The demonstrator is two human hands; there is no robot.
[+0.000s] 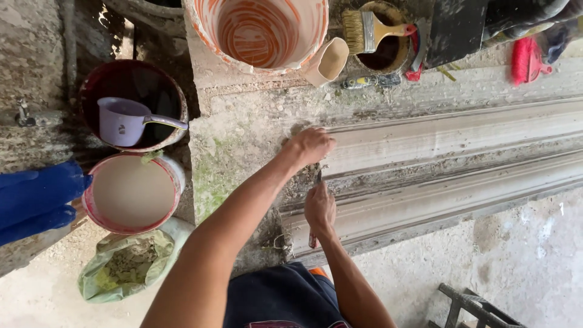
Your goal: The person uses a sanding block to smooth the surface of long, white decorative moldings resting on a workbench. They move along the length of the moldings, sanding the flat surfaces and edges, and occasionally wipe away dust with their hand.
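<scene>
Reaching arms over moulding [449, 164]: left hand [311, 146] fist-curled on its end, right hand [319, 209] clenched around tool [317, 182].

Just one view here, a head-worn camera looking almost straight down from above the person's shoulders. It's close in: both forearms run up from the bottom edge toward the long grey moulding [449, 164], which crosses the right half of the frame just past centre. Left of the moulding's end the view takes in a pale bucket [130, 193] on the ground; beyond the moulding, at the top edge, an orange-streaked bucket [258, 30] gets cropped. No second view to overlap with.
</scene>
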